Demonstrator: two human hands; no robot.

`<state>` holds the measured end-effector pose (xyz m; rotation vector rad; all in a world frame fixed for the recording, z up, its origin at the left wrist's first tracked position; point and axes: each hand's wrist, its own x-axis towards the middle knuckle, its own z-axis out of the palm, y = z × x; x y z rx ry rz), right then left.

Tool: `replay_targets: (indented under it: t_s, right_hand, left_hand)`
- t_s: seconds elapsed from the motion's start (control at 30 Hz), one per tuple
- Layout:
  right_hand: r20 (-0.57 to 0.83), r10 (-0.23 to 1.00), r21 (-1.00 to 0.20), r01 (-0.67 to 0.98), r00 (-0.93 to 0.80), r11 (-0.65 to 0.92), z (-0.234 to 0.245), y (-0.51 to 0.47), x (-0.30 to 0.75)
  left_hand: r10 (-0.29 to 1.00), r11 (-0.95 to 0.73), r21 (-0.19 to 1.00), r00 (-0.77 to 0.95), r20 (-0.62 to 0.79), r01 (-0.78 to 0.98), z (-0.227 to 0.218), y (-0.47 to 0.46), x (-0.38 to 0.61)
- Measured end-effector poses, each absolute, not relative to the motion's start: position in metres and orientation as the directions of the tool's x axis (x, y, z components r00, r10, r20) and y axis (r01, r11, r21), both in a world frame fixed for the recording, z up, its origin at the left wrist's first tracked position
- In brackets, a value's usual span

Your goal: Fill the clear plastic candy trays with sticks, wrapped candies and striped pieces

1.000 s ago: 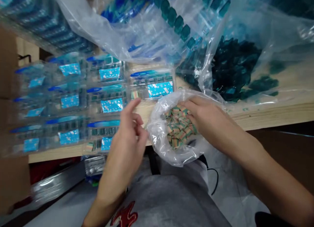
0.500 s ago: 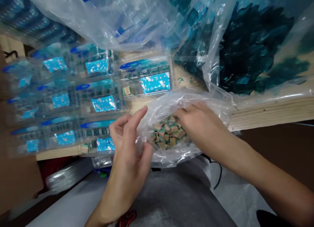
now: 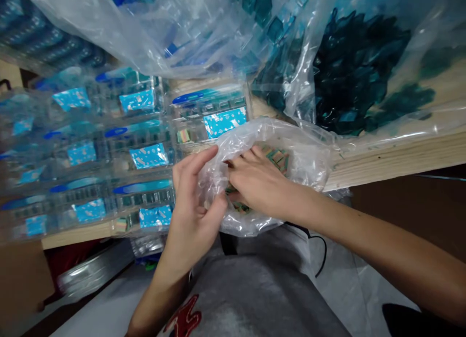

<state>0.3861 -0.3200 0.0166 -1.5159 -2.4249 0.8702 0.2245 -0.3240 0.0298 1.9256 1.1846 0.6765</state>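
Observation:
A clear plastic bag (image 3: 309,155), its mouth open towards me, holds many small striped green-and-orange pieces (image 3: 278,158). My left hand (image 3: 194,206) grips the bag's left rim, thumb on the near side and fingers curled along the outer side. Inside the bag is my right hand (image 3: 260,184), palm down over the pieces. Its fingertips are hidden, so what they hold does not show. Just beyond the left hand lies a clear tray (image 3: 191,121) with a blue pen-shaped item (image 3: 187,98), a blue patterned packet (image 3: 225,122) and a striped piece (image 3: 184,135).
More filled clear trays (image 3: 143,133) stand in rows to the left, with stacked trays (image 3: 47,31) behind. Large plastic bags of blue pieces (image 3: 274,28) and dark teal pieces (image 3: 358,70) lie at the back. The wooden table's front edge (image 3: 386,162) runs along the right.
My right hand has moved left and deeper into the bag, covering most of the striped pieces. My left hand stays at the rim, its thumb a little higher. The view has shifted slightly.

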Motion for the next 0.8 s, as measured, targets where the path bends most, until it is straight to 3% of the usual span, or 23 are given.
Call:
replay_targets:
  t_s: [0.33,0.47,0.57,0.8]
  right_hand:
    - [-0.136,0.859,-0.571,0.747,-0.494,0.34,0.019,-0.315,0.389]
    - [-0.195,0.863,-0.569,0.77,-0.467,0.288,0.028,-0.321,0.4]
    - [-0.159,0.891,-0.589,0.765,-0.426,0.261,0.033,-0.333,0.414]
    - [0.096,0.969,-0.852,0.486,-0.227,0.198,0.045,-0.366,0.442]
  left_hand:
    - [0.915,-0.288,0.821,0.395,0.084,0.493,0.031,-0.321,0.227]
    - [0.916,-0.245,0.83,0.4,0.029,0.501,0.032,-0.32,0.227]
    - [0.9,-0.265,0.805,0.437,0.009,0.53,0.034,-0.319,0.226]
    - [0.817,-0.521,0.617,0.553,0.161,0.59,0.052,-0.317,0.227]
